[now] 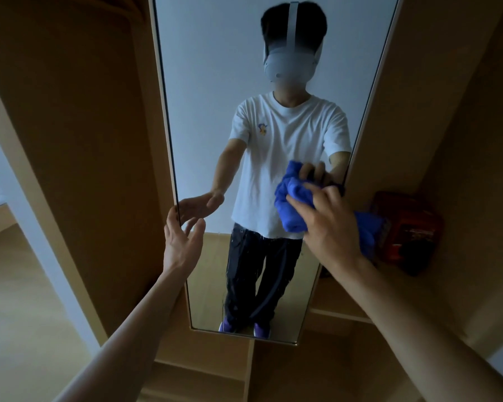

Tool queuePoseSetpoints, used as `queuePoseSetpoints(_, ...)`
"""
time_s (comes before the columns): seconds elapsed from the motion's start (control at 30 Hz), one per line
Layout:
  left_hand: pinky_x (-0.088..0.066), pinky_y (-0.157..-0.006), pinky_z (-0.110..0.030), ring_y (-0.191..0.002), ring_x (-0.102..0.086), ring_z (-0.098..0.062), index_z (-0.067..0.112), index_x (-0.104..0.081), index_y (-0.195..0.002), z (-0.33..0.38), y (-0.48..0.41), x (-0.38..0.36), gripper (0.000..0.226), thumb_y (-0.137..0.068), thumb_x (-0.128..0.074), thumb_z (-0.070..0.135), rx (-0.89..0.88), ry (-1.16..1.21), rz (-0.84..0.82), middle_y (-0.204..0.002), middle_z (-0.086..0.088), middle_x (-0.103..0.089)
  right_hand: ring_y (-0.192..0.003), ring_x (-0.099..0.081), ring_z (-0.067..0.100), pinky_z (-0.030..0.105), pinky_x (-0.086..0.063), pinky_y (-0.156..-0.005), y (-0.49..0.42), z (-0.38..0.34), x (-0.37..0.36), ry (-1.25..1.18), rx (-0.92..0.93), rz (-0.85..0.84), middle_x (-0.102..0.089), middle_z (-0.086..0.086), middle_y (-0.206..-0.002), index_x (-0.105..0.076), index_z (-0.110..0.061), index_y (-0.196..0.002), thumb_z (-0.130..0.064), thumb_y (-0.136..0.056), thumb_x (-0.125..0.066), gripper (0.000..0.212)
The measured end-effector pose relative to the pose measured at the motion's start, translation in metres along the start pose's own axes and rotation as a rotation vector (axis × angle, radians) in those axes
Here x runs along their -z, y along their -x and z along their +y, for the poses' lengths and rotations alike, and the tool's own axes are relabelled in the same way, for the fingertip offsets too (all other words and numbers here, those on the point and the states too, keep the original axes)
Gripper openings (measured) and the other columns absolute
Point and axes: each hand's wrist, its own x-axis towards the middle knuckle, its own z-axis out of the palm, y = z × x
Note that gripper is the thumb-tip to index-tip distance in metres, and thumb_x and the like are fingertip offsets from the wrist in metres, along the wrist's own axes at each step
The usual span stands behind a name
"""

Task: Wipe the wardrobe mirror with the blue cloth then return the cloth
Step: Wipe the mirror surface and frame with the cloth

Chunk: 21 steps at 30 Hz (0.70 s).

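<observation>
Tightly gripping bunched blue cloth (pixel 291 200) w/ right hand (pixel 328 230) against mirror (pixel 209 82); holding left hand (pixel 182 239) spread, fingers loose, nr mirror edge.

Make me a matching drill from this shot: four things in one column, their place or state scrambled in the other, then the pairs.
Column A
1. left hand
2. right hand
3. blue cloth
4. red box

Column B
a. on the shelf right of the mirror
b. open, by the mirror's left edge
c. grips the cloth
d. bunched at the glass

Pairs: 1-b, 2-c, 3-d, 4-a
</observation>
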Motion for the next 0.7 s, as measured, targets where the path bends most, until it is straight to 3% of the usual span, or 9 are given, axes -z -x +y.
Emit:
queuePoseSetpoints(0.1,-0.037,-0.095,-0.038,-0.151,-0.033,-0.029,0.03,-0.008,-0.164,-0.002,0.0,0.001,0.077,-0.104,-0.053,0.046,-0.01,-0.001,-0.017,-0.171,-0.006,-0.018,-0.089,-0.055,0.036,0.046,-0.051,-0.07,0.035,-0.01,-0.016,0.002,0.078,-0.121,-0.064,0.015,-0.121,-0.071,-0.011,-0.117,0.005,-0.07,-0.071,0.05)
queuePoseSetpoints(0.2,-0.041,-0.099,-0.043,-0.152,-0.031,-0.031,0.03,-0.007,-0.164,-0.002,-0.002,0.004,0.078,-0.104,-0.054,0.046,-0.023,-0.012,-0.034,-0.171,-0.007,-0.017,-0.092,-0.056,0.035,0.046,-0.051,-0.069,0.033,-0.005,-0.012,-0.011,0.099,-0.17,-0.065,0.013,-0.121,-0.07,-0.015,-0.121,0.004,-0.07,-0.071,0.055)
queuePoseSetpoints(0.37,-0.042,-0.097,-0.043,-0.152,-0.03,-0.032,0.029,-0.006,-0.165,-0.001,0.001,0.006,0.08,-0.104,-0.056,0.042,-0.046,-0.02,-0.04,-0.172,-0.008,-0.015,-0.091,-0.049,0.031,0.042,-0.045,-0.073,-0.011,0.021,0.024,-0.004,-0.037,0.013,-0.059,0.009,-0.124,-0.065,-0.018,-0.127,-0.004,-0.071,-0.053,0.06)
queuePoseSetpoints(0.53,-0.042,-0.106,-0.052,-0.153,-0.029,-0.032,0.029,-0.006,-0.165,-0.001,0.003,0.004,0.079,-0.104,-0.056,0.041,-0.049,-0.026,-0.036,-0.171,-0.007,-0.016,-0.093,-0.049,0.029,0.04,-0.046,-0.075,0.0,0.029,0.018,0.022,-0.012,0.067,-0.051,0.004,-0.118,-0.064,-0.017,-0.129,0.0,-0.065,-0.061,0.066)
queuePoseSetpoints(0.7,-0.044,-0.103,-0.053,-0.151,-0.031,-0.034,0.03,-0.004,-0.164,-0.003,0.006,0.004,0.093,-0.093,-0.057,0.056,-0.04,-0.034,-0.063,-0.171,-0.008,-0.016,-0.094,-0.056,0.035,0.047,-0.051,-0.073,0.067,0.011,-0.019,-0.026,-0.01,-0.158,-0.062,0.013,-0.122,-0.068,-0.015,-0.122,0.004,-0.061,-0.072,0.064)
